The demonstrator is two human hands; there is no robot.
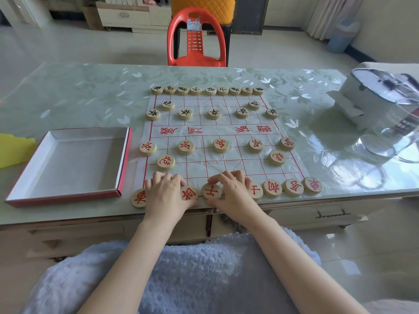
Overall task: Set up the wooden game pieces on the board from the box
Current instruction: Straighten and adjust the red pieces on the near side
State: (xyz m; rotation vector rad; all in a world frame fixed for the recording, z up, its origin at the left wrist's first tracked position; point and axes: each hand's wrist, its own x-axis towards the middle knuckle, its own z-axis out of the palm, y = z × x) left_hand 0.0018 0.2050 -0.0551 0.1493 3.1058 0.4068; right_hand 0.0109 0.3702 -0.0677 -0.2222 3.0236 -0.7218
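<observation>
While right hand [233,191] pinches round wooden disc [211,191], left hand [166,196] curled, creased board [217,123]

Site: home living room | Evidence: low table [90,91] under a clear leaf-print cover, drawers beneath | red plastic chair [196,41] across it | drawer cabinet [127,17] at back wall | curtains [333,14] | blue bin [342,37] | glossy pale floor [283,48] | game board [217,130] on the table
</observation>
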